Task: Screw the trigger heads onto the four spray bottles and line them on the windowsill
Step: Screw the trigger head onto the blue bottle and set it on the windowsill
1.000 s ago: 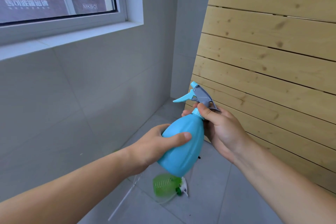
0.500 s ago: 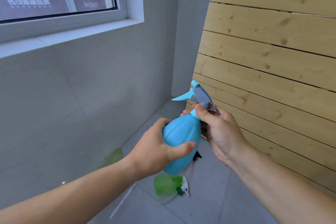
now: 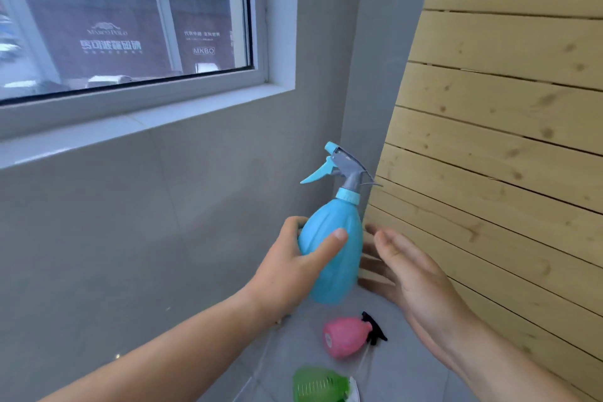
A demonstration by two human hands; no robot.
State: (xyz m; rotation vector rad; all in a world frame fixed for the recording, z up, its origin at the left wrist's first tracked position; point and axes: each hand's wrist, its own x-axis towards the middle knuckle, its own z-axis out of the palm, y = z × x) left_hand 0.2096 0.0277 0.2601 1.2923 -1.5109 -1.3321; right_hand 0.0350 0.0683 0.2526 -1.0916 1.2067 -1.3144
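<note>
My left hand [image 3: 293, 266] grips the body of a blue spray bottle [image 3: 336, 248], held upright in the air with its grey and blue trigger head [image 3: 339, 168] on the neck. Just to the right of the bottle, my right hand [image 3: 411, 281] is off it, fingers spread and holding nothing. On the floor below lie a pink bottle [image 3: 347, 336] with a black trigger head [image 3: 375, 331] beside its neck, and a green bottle [image 3: 318, 385] cut off by the bottom edge. The white windowsill [image 3: 137, 127] runs across the upper left, above the bottle.
A slatted wooden panel [image 3: 505, 173] leans along the right side, close to my right hand. Grey tiled wall [image 3: 130, 238] fills the space below the sill. A clear dip tube [image 3: 257, 375] lies on the grey floor.
My right hand has let go of the trigger head and dropped away to the right. My left hand has raised the blue bottle upright. The view has tilted up toward the window.
</note>
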